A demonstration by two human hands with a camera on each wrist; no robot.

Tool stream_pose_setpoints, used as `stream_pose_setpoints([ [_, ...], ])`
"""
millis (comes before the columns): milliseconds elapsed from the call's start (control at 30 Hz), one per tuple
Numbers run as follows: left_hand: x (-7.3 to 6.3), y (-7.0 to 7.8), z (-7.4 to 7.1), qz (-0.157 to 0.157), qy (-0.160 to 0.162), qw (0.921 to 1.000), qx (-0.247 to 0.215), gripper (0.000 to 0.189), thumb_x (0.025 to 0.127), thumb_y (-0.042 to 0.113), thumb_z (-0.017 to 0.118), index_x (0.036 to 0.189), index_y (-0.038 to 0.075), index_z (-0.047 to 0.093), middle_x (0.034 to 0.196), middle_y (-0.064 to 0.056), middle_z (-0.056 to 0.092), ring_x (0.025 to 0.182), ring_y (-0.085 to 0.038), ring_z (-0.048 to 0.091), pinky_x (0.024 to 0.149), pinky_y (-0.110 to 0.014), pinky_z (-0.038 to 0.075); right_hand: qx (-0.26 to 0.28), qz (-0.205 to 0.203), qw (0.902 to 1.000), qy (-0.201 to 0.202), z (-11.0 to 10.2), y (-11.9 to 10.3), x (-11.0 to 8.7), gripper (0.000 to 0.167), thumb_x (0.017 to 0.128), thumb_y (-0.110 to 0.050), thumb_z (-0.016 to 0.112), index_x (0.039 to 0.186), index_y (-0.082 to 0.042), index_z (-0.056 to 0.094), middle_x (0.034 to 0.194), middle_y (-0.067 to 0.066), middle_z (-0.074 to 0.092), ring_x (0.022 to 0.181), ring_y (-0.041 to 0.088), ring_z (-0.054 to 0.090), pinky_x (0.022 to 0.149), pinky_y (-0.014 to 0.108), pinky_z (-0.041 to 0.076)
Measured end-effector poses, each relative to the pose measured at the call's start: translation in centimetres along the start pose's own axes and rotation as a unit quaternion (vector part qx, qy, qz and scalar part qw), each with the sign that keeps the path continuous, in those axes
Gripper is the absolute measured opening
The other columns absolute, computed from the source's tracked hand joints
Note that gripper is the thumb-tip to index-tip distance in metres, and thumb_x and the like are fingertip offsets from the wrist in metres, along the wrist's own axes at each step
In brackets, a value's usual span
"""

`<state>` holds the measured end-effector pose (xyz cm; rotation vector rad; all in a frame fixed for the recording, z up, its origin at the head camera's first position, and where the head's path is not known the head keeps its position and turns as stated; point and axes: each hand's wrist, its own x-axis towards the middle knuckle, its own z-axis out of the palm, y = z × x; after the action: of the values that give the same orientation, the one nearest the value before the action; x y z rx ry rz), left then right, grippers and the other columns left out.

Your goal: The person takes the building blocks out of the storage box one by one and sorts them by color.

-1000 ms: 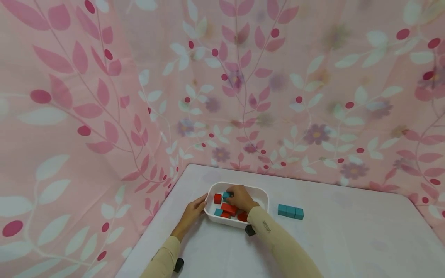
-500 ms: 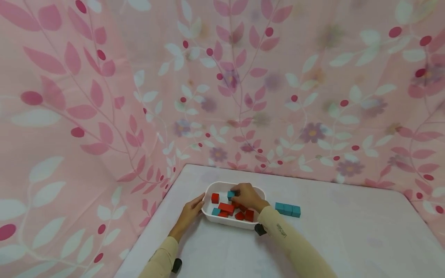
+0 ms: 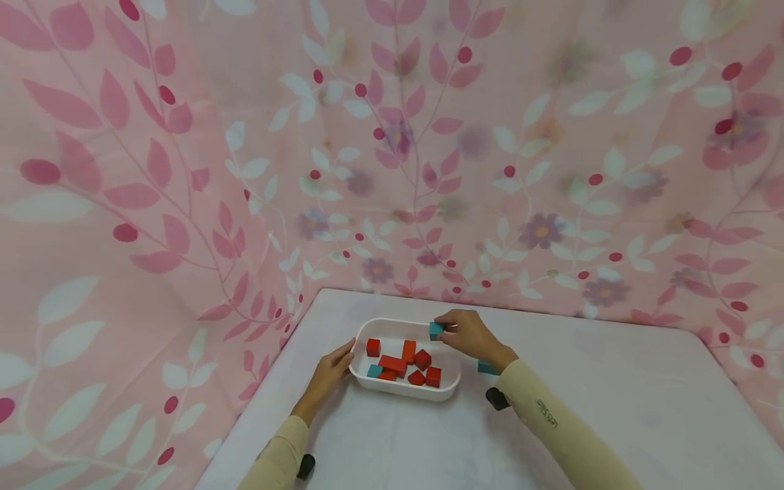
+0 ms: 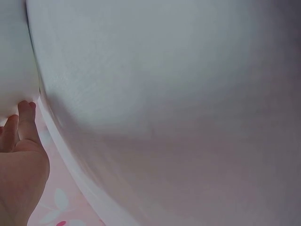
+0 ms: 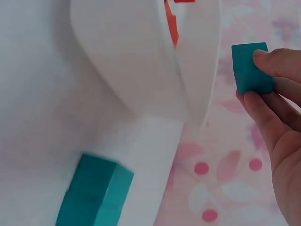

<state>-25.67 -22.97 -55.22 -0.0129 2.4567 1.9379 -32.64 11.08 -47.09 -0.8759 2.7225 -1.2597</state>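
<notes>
Right hand (image 3: 471, 333) pinches a teal cube (image 3: 435, 331) between the thumb and the fingers, while the left hand (image 3: 329, 371) touches the tray (image 3: 404, 390) with its fingers rather straight and does not grasp around it. The cube is near the centre of the head frame, a little lower and to the right, and it appears over the far right part of the tray rim; in the right wrist view it is held up at the upper right, apart from the tray wall. The white tray lies in the lower middle of the head frame, with the left hand at its left end. Inside it are several red blocks (image 3: 393, 365), some touching one another, and one teal block (image 3: 375, 371) at the near left. Just to the right of the tray is a teal row (image 3: 488, 367), partly hidden by the right arm; the right wrist view shows it at the lower left. Under all this is the white table (image 3: 392, 442), and behind it a pink cloth (image 3: 429, 184) with leaves and flowers fills the upper frame.
</notes>
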Motion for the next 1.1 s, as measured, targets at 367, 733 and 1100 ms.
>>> stream_pose_setpoints([
  [367, -0.2, -0.1, 0.0, -0.011, 0.007, 0.9999, 0.009, 0.047, 0.101, 0.021, 0.055, 0.147, 0.017, 0.046, 0.151, -0.009, 0.041, 0.137, -0.031, 0.040, 0.100, -0.041, 0.046, -0.017, 0.015, 0.9989, 0.042, -4.8, 3.1, -4.6, 0.036, 0.085, -0.008, 0.075, 0.118, 0.000, 0.068, 0.111, 0.010, 0.068, 0.099, 0.028, 0.068, 0.084, 0.040, 0.057],
  [733, -0.1, 0.2, 0.1, -0.009, 0.003, 0.9999, 0.006, 0.047, 0.102, 0.020, 0.053, 0.148, 0.016, 0.044, 0.152, -0.010, 0.039, 0.138, -0.033, 0.038, 0.100, -0.044, 0.045, -0.027, 0.031, 0.9968, 0.069, -7.7, 7.0, -9.5, 0.032, 0.086, -0.005, 0.073, 0.117, 0.002, 0.068, 0.111, 0.014, 0.068, 0.100, 0.031, 0.068, 0.085, 0.041, 0.056],
  [1100, 0.1, -0.3, 0.2, -0.010, 0.005, 0.9999, -0.003, 0.046, 0.102, 0.022, 0.054, 0.147, 0.017, 0.046, 0.151, -0.009, 0.040, 0.138, -0.031, 0.039, 0.100, -0.043, 0.045, -0.049, 0.069, 0.9923, 0.091, -8.6, 10.1, -12.7, 0.030, 0.084, -0.003, 0.074, 0.113, 0.003, 0.069, 0.110, 0.018, 0.068, 0.096, 0.032, 0.069, 0.081, 0.041, 0.057],
])
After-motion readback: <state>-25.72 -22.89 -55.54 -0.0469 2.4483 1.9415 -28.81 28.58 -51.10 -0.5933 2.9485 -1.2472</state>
